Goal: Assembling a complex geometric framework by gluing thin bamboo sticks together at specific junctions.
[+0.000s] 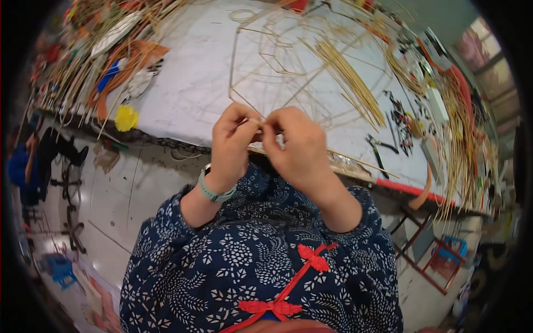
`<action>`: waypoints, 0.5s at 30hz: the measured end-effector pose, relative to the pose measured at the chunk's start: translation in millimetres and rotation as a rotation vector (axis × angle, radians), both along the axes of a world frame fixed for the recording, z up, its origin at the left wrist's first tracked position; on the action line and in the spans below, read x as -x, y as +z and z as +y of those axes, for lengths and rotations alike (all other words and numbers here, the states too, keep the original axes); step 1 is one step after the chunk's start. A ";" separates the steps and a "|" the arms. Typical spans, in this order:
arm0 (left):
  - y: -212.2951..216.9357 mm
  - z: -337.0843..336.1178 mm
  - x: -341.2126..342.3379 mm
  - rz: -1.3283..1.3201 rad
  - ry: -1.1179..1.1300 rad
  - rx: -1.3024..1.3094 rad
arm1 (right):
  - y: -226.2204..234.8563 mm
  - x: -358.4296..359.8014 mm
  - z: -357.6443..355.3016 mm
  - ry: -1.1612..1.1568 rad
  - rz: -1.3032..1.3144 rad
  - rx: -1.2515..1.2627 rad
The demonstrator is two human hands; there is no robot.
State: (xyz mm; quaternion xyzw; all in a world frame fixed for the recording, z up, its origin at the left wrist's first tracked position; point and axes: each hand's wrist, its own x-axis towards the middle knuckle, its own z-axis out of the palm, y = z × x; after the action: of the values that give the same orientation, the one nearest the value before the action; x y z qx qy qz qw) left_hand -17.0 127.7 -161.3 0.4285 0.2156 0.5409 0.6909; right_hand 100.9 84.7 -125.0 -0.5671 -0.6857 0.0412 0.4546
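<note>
Plainly, the thin frame [234, 61] extends beyond the pinched fingers [270, 137].

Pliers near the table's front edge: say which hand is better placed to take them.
Likely the right hand: the pliers lie on its side, farther from the left hand. Both look occupied.

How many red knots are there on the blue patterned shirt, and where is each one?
2. The first knot lies right of the picture's centre; the second knot is nearer the lower edge. Others may be hidden.
</note>
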 end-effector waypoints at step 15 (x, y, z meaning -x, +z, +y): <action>-23.0 -34.3 -25.9 0.075 -0.102 -0.041 | -28.5 -30.6 -47.4 0.002 0.277 0.117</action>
State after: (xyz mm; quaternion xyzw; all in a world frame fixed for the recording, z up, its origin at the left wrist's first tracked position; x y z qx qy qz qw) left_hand 8.9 93.5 -184.4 0.4728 0.2080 0.4929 0.7002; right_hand 131.5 37.3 -153.5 -0.5807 -0.6133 0.1596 0.5110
